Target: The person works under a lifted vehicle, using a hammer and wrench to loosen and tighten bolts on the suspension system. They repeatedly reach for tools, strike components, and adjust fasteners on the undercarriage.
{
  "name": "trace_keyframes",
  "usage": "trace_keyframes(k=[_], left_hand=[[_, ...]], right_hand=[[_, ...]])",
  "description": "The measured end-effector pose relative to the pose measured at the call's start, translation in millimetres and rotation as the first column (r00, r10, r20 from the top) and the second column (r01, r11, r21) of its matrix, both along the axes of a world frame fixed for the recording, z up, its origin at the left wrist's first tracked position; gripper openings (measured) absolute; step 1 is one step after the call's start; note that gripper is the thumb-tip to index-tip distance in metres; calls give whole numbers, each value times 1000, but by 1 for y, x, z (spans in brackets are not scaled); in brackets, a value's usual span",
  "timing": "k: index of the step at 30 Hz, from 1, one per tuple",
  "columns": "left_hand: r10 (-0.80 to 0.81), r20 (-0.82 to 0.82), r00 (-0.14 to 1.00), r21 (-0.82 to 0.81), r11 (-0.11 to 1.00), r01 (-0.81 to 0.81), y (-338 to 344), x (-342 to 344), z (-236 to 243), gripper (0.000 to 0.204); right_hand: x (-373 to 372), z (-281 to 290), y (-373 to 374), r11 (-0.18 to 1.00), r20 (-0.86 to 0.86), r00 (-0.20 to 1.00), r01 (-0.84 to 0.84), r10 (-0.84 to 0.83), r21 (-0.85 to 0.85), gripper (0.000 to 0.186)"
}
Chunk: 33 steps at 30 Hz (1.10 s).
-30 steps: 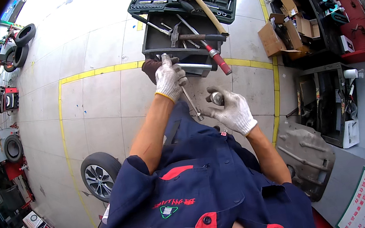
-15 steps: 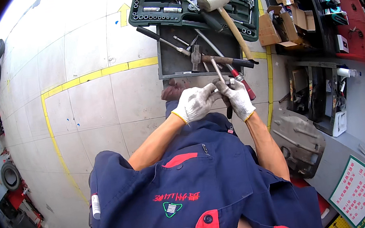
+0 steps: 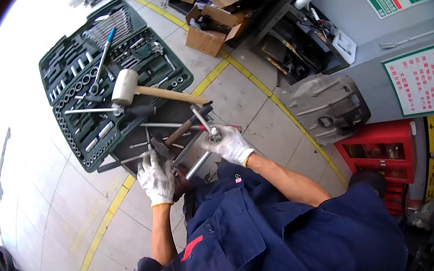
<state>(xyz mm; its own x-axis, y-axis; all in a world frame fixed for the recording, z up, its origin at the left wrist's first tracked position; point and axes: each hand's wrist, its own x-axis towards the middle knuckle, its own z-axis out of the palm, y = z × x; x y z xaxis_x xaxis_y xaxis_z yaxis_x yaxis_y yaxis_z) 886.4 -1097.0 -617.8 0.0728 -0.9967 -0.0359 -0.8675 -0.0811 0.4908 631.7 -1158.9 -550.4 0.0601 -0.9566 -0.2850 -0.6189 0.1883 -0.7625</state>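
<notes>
My right hand [image 3: 228,145], in a white knitted glove, is closed round a silver bar-shaped tool [image 3: 199,165]. One thin end points up past the fingers; a thicker bright rod sticks out to the lower left. Its exact kind is unclear. My gloved left hand [image 3: 155,180] is at the near left side of a dark tray, fingers stretched and thumb apart, beside the shaft of a black-handled tool [image 3: 130,159]. Just right of it lies a hammer [image 3: 179,133] with a wooden handle. A white-headed mallet [image 3: 126,87] rests across the tray and the green socket set case [image 3: 83,147].
Cardboard boxes [image 3: 208,35] fill a dark cabinet beyond the case. A dirty grey panel [image 3: 329,102] leans by the wall at right, above a red cabinet [image 3: 379,152]. Yellow lines [image 3: 303,118] mark the tiled floor.
My hands, together on the silver tool before, are now apart. The left has gone to the tray; the right keeps the tool. The view has turned toward the right.
</notes>
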Motion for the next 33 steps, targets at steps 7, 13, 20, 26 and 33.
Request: trace_keyframes(k=[7,13,20,26,33], left_hand=[[424,-903,66,424,857,294,-63,-153,35,53],[597,-695,-400,554,800,231,-122,-242,16,25],[424,-817,-392,366,905,216,-200,-438,40,28],[410,-910,-63,404,910,87,-202,-622,102,23],[756,-610,-238,551,620,558,-286,-777,108,25]], right_hand=[[-44,10,3,990,-105,994,17,-32,-138,41],[-164,65,31,939,40,953,304,-302,-161,26],[-302,45,0,762,182,871,488,-456,-427,17],[-441,41,-13,692,-135,882,250,-451,-677,25],[-583,94,-24,777,389,789,584,-475,-236,33]])
